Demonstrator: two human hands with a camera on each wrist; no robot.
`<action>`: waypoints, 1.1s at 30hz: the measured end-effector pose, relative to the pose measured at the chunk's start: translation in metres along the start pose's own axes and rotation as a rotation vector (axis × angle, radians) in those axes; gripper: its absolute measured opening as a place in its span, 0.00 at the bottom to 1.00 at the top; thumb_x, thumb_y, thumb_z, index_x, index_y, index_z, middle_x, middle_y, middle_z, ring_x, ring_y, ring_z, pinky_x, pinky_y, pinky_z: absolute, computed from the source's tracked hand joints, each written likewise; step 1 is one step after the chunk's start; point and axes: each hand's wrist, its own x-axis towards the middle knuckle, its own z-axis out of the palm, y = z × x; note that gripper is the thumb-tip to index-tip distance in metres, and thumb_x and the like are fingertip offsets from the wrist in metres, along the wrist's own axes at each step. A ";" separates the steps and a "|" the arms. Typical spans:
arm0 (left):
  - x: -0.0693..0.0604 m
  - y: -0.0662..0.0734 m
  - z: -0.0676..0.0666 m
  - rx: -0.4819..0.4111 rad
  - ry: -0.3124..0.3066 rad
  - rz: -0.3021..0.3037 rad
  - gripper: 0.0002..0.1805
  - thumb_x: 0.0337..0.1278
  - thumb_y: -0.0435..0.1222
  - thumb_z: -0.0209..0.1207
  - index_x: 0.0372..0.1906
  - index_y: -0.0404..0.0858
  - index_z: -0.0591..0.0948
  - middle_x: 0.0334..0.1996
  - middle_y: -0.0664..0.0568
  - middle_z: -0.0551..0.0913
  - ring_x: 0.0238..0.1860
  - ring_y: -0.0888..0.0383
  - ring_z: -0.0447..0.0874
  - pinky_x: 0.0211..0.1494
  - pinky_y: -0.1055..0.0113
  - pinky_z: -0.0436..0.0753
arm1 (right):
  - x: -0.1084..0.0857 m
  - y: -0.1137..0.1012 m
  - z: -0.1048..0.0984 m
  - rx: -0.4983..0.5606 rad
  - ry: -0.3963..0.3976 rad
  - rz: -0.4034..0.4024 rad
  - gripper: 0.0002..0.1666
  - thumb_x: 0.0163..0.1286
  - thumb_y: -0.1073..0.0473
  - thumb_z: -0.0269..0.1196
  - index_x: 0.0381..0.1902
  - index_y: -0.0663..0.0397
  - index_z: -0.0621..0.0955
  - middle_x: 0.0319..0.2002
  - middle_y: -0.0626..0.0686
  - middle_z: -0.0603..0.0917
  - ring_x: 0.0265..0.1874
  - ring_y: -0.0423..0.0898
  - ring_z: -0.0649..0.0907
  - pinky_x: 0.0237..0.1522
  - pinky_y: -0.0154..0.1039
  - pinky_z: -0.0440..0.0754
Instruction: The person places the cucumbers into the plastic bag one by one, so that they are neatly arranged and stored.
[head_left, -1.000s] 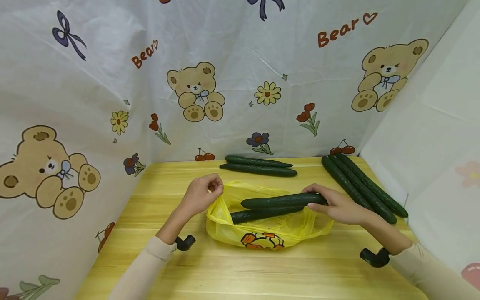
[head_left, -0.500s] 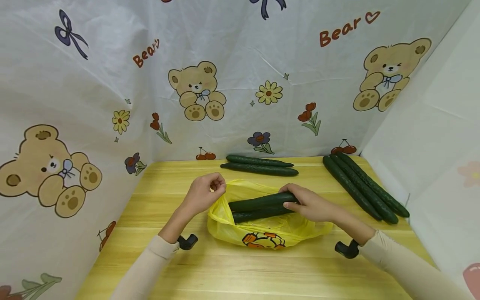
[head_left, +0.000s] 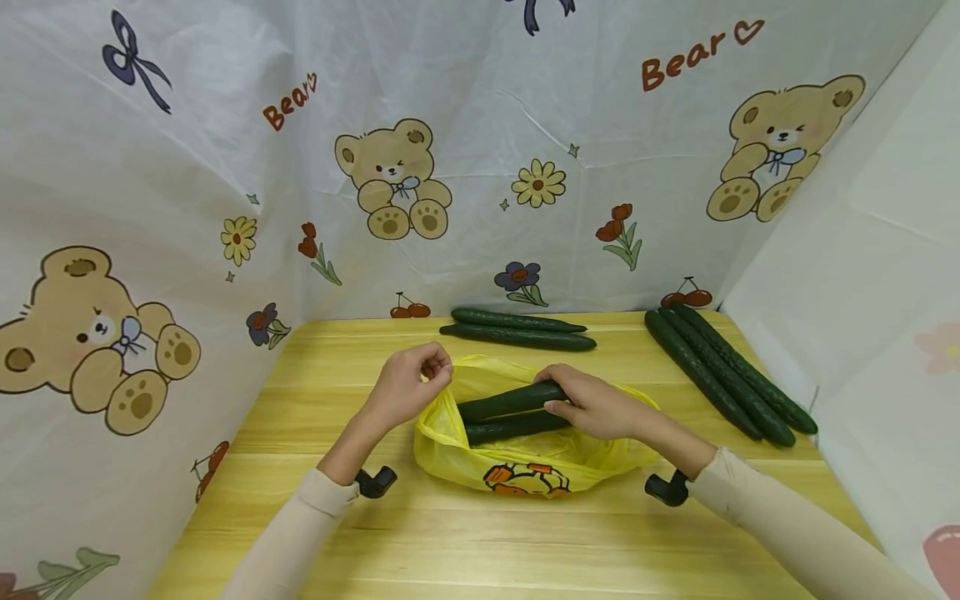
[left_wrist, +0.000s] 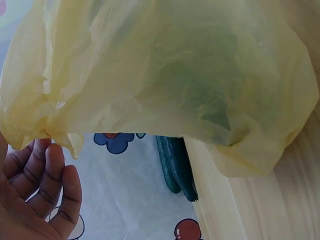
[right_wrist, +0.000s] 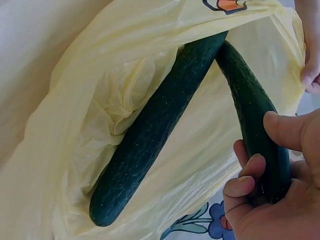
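A yellow plastic bag point(head_left: 450, 467) lies with its mouth spread on the wooden table. My left hand point(head_left: 402, 385) pinches the bag's rim at its left side and holds it up; the left wrist view shows the thin plastic caught at the fingertips. One cucumber point(right_wrist: 155, 135) rests inside the bag. My right hand point(head_left: 600, 404) grips a second cucumber point(head_left: 510, 402) by its right end, thumb on one side and fingers curled on the other. That cucumber's far end is inside the bag, just behind the first one, partly hidden by the bag's left side.
Two cucumbers point(head_left: 517, 337) lie side by side at the table's back edge. Three more cucumbers point(head_left: 720, 375) lie slanted at the right, near the white side wall point(head_left: 862, 333). A patterned cloth point(head_left: 480, 108) stands behind the table point(head_left: 480, 550).
My right hand has moved left with its cucumber, bringing that cucumber's far end down into the bag beside the other one. The left hand has stayed at the rim.
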 end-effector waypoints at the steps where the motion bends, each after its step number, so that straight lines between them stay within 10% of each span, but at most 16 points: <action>1: 0.000 0.000 0.000 0.000 0.000 0.002 0.06 0.73 0.37 0.62 0.37 0.52 0.84 0.29 0.63 0.84 0.31 0.66 0.81 0.40 0.67 0.82 | 0.001 0.000 0.001 -0.012 -0.003 -0.007 0.20 0.84 0.60 0.59 0.68 0.59 0.75 0.60 0.58 0.83 0.52 0.47 0.83 0.54 0.49 0.82; 17: 0.000 0.004 -0.002 0.008 -0.007 -0.016 0.06 0.73 0.37 0.62 0.37 0.51 0.83 0.28 0.62 0.83 0.31 0.65 0.81 0.40 0.67 0.82 | 0.002 0.006 0.019 -0.581 0.192 -0.044 0.16 0.73 0.60 0.72 0.56 0.55 0.84 0.46 0.54 0.90 0.45 0.52 0.88 0.54 0.51 0.88; 33: 0.000 0.008 0.000 0.041 -0.014 -0.021 0.07 0.71 0.36 0.60 0.35 0.52 0.82 0.26 0.62 0.82 0.28 0.64 0.78 0.37 0.66 0.77 | -0.003 0.010 0.019 -0.555 0.240 0.034 0.13 0.74 0.56 0.72 0.52 0.52 0.85 0.46 0.51 0.88 0.42 0.49 0.86 0.43 0.46 0.89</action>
